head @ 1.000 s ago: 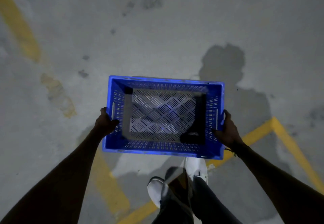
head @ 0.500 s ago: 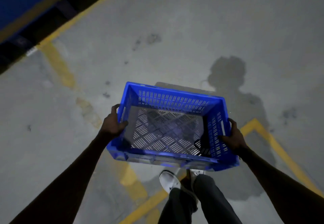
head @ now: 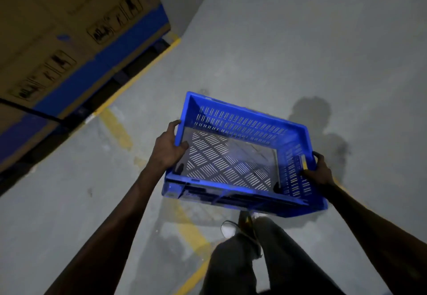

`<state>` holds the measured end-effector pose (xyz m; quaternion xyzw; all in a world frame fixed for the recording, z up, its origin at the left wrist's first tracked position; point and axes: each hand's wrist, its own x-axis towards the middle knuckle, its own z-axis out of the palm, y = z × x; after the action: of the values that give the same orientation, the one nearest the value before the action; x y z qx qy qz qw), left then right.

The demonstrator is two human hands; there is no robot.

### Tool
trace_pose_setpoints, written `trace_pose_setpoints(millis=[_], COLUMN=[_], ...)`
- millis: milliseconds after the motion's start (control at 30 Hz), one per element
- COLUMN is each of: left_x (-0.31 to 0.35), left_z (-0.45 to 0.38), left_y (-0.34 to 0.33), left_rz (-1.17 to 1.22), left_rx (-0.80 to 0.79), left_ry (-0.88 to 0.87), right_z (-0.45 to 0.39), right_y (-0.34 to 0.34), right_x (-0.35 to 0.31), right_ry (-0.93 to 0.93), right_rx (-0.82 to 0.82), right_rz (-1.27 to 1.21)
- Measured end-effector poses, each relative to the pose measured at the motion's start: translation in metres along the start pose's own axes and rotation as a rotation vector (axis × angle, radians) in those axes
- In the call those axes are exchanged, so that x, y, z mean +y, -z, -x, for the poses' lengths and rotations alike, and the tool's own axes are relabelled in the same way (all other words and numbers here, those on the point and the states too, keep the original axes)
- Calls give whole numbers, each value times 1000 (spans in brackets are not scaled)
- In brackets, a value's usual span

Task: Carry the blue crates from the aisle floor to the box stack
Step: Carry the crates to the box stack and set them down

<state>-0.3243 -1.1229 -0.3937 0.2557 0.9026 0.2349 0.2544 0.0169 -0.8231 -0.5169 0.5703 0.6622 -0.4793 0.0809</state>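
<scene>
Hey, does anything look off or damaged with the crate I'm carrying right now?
No damage shows. The blue crate is empty and held clear of the floor, left hand and right hand gripping opposite ends. It sits a bit tilted, its right end lower in the view. The cardboard boxes are at upper left.

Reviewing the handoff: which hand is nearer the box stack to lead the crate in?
Left. The left hand grips the blue crate on the side facing the box stack; the right hand holds the far side.
</scene>
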Motion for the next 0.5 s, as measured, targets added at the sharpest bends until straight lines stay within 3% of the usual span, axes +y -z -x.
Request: trace_pose_setpoints(millis=[267,500], left_x=[10,-23], left_z=[31,-8], left_y=[51,60], left_rz=[155,368], left_rx=[94,8], left_ry=[77,278], right_z=[82,142], right_y=[83,72], right_x=[-87,-132], right_ry=[229,261], right_rx=[284,609], right_rz=[-13,-183])
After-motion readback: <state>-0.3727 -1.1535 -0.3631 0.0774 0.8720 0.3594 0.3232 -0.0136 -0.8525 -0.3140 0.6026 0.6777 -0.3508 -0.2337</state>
